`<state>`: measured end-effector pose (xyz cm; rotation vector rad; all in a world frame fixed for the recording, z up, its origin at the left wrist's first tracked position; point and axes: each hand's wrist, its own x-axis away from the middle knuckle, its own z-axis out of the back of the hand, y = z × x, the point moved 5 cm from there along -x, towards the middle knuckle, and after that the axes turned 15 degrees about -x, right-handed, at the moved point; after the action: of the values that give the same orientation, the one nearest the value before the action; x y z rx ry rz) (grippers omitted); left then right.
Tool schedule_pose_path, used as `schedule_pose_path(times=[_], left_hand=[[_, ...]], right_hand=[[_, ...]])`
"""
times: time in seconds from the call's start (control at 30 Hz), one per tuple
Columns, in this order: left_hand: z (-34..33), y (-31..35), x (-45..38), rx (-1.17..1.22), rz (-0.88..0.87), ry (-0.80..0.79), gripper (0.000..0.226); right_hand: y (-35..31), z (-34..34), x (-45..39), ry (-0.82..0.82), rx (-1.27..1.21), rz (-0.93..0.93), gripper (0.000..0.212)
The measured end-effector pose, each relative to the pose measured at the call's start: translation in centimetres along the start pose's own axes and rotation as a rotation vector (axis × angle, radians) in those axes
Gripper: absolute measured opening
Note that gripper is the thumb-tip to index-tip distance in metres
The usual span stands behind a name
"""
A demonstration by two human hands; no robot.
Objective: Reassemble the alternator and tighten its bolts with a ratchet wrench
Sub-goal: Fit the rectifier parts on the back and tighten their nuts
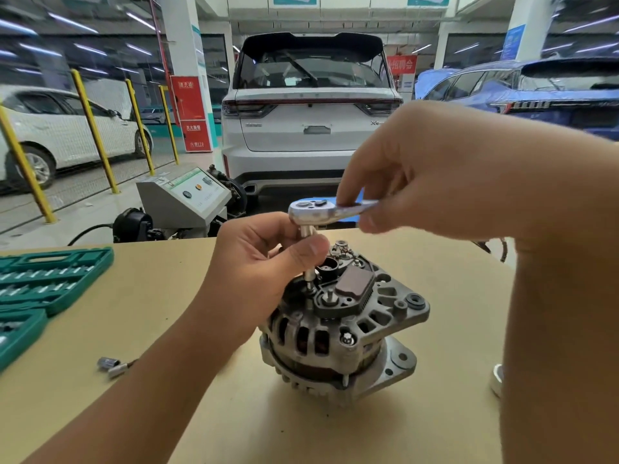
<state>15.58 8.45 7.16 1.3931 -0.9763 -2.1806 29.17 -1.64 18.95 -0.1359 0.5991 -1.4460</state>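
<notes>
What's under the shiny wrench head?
Under the ratchet wrench head a thin metal extension runs down to the top of the alternator. The left hand pinches its upper part, hiding that stretch. The bolt at its tip is too small to see.

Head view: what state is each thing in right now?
Alternator: upright on table, rear cover off.
Ratchet wrench: handle held in right hand, extension down on a bolt.
Left hand: fingers pinch the extension.
Socket case: open.

Alternator (338,326) on table (150,329), socket case (47,279) at left.
</notes>
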Motion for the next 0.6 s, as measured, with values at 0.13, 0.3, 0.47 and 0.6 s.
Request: schedule_pose_path(times=[0.13, 0.3, 0.47, 0.6], left_hand=[[0.2, -0.1, -0.1, 0.039, -0.002, -0.024, 0.012], [0.0, -0.4, 0.0, 0.034, -0.005, -0.016, 0.013], [0.2, -0.1, -0.1, 0.029, -0.025, -0.08, 0.01], [0.1, -0.1, -0.2, -0.009, -0.033, -0.029, 0.011]], right_hand=[[0.0, -0.2, -0.4, 0.076, 0.053, 0.013, 0.012], [-0.4, 0.0, 0.5, -0.005, 0.03, -0.009, 0.014], [-0.4, -0.8, -0.3, 0.051, 0.06, -0.005, 0.017], [-1.1, -0.8, 0.1, 0.005, 0.085, 0.016, 0.012]])
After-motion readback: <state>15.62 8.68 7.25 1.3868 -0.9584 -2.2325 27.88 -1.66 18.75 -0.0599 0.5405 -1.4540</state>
